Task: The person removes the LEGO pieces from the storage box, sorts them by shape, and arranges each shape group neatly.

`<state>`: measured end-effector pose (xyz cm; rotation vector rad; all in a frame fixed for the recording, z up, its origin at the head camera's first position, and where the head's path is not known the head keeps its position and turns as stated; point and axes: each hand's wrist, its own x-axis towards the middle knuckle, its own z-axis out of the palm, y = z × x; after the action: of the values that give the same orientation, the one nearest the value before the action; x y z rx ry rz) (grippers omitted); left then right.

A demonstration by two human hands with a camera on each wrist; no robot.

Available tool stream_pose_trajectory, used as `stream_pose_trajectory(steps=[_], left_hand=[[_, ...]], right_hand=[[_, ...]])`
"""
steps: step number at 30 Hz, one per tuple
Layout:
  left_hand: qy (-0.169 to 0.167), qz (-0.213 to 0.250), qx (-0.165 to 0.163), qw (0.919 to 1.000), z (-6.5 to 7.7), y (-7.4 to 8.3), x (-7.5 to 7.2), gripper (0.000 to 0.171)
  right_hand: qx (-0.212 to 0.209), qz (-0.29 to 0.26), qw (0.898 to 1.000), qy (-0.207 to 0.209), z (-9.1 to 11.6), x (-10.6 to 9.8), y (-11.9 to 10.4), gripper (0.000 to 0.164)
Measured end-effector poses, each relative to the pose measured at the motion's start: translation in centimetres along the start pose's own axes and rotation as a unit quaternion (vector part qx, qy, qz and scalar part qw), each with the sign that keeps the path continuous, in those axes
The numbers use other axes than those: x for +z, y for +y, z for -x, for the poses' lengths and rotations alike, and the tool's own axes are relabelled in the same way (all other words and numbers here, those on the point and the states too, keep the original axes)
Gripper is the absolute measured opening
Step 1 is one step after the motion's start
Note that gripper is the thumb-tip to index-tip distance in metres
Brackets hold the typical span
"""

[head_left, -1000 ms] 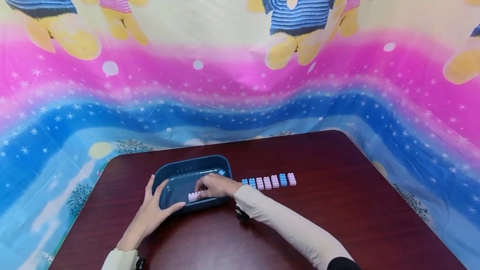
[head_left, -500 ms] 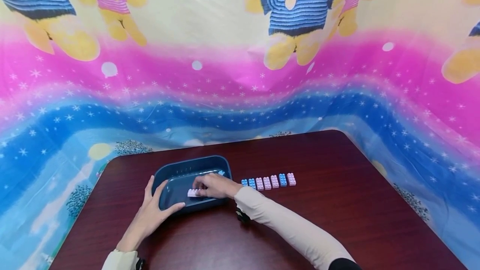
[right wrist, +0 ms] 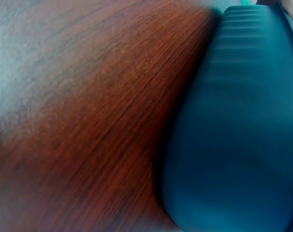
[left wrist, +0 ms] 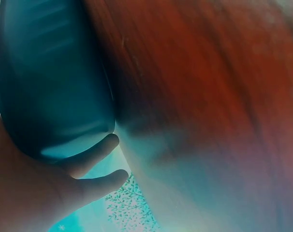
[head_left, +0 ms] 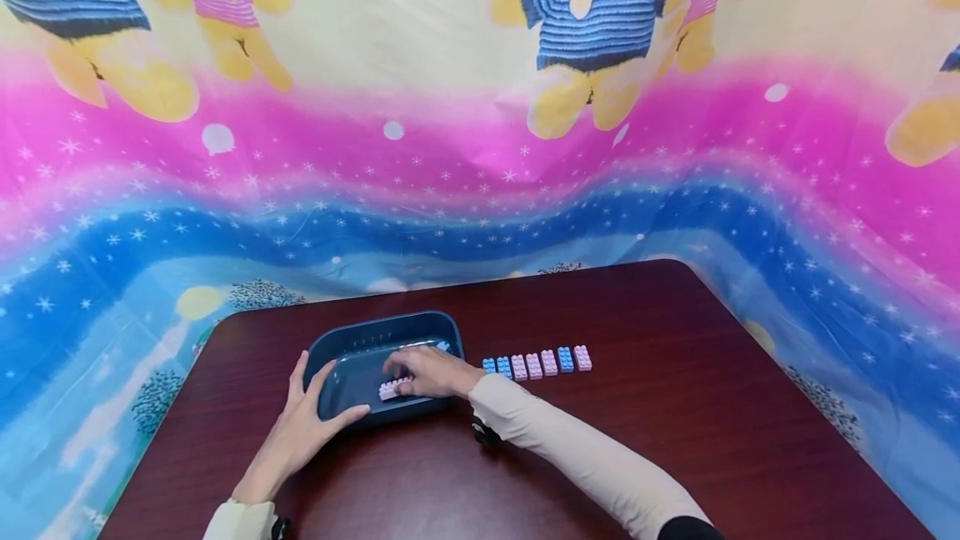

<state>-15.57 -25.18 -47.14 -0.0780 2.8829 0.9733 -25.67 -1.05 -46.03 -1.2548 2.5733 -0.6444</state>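
A dark blue-grey plastic tray (head_left: 352, 408) stands on the table's left half. My left hand (head_left: 296, 423) holds its near left corner, thumb along the near rim and fingers spread round the left end. In the left wrist view, fingers (left wrist: 100, 186) lie along the tray's outer end. My right hand (head_left: 431, 369) reaches in over the right side, fingers bent over a pink toy brick (head_left: 388, 391). The thumb touches this brick, and the hand partly covers it. A small light blue piece (head_left: 443, 346) lies at the tray's far right corner. The right wrist view shows only the tray's outer wall (right wrist: 233, 125) and tabletop.
Right of the tray, several pink and blue toy bricks (head_left: 534, 366) form a row on the dark red wooden table (head_left: 675, 407). A patterned cloth (head_left: 450, 215) hangs behind the table and along its sides.
The pink brick tilted so its plain side showed, then turned back with its studs visible. My right fingers shifted slightly over it. The left hand and tray stayed in place.
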Motion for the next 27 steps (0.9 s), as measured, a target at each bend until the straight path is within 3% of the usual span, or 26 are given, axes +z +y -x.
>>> stream_pose_trajectory(steps=[10, 18, 27], left_hand=[[-0.006, 0.003, 0.002, 1.0, 0.0, 0.0, 0.0, 0.107], [-0.012, 0.006, -0.01, 0.9999, 0.1, 0.0, -0.1, 0.107], [-0.008, 0.006, -0.009, 0.9999, 0.2, 0.2, 0.0, 0.109]], right_hand=[[-0.012, -0.033, 0.998, 0.047, 0.8, -0.5, 0.0, 0.027], [-0.016, -0.091, 0.993, 0.07, 3.4, -1.5, -0.1, 0.028], [-0.029, -0.073, 0.993, 0.089, 6.2, -2.7, 0.4, 0.03]])
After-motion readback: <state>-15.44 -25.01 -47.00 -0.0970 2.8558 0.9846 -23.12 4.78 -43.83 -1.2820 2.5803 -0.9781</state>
